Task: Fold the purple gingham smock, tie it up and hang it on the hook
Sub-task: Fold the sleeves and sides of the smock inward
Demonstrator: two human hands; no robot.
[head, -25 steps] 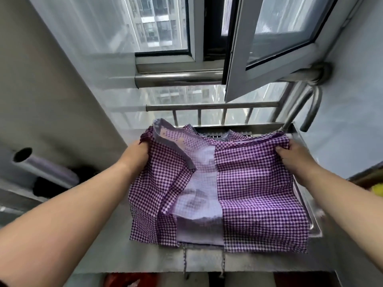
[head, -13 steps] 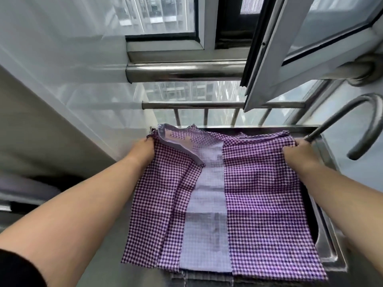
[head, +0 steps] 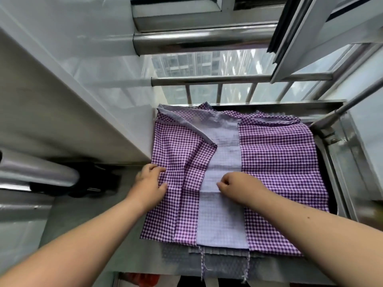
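Both hands moved from top corners to mid-smock point(head: 269, 162): left hand point(head: 150, 183) pinches its edge, right hand point(head: 238, 184) presses curled. Dangling ties point(head: 204, 264) risk snagging.

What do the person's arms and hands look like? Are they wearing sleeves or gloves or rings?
Both arms are bare from the bottom edge of the picture to the fingers: no sleeves, gloves, watch or bracelet show. The left hand and right hand show no rings, as far as can be seen. The fingers are curled, so nail polish cannot be judged.
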